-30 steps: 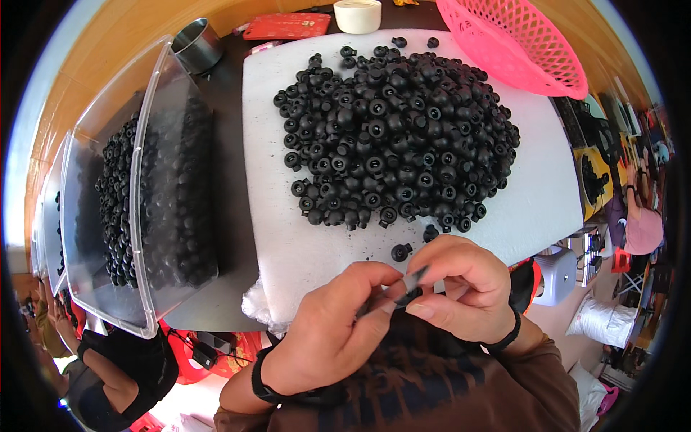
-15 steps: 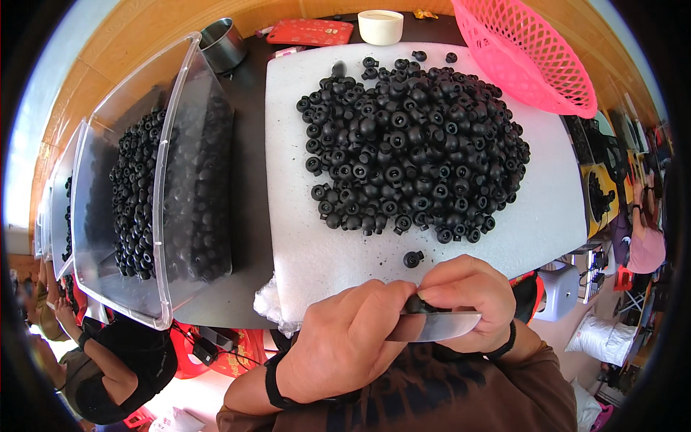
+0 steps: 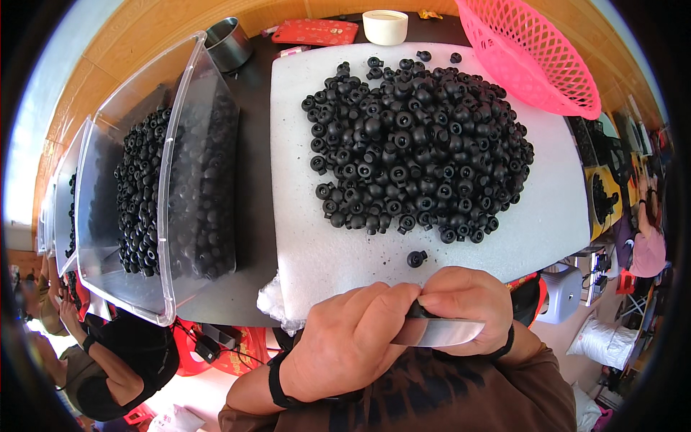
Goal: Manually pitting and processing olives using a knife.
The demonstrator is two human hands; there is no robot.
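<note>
My left hand (image 3: pixel 349 338) is closed round a knife whose handle is hidden in my fingers. The bare knife blade (image 3: pixel 439 333) points right, its tip lying against the right hand. My right hand (image 3: pixel 475 308) is closed too, thumb and fingertips pinching a small black cord lock (image 3: pixel 417 311), mostly covered, just above the blade where both hands meet. A single loose cord lock (image 3: pixel 415 258) lies on the white foam board (image 3: pixel 309 266) just beyond my fingers. Behind it rises a big heap of black ball-shaped cord locks (image 3: pixel 417 151), each with a stub or hole.
To the left, a clear plastic bin (image 3: pixel 167 237) holds many more black pieces. A metal cup (image 3: pixel 229 45), red case (image 3: pixel 315 32) and white cup (image 3: pixel 385 27) line the back. A pink basket (image 3: pixel 536 54) leans at back right. At far left another person's arm (image 3: pixel 101 353) shows.
Both hands stay together round the knife and cord lock, with the blade shifted slightly and tilted a little. The whole view has moved slightly; the heap looks unchanged.
</note>
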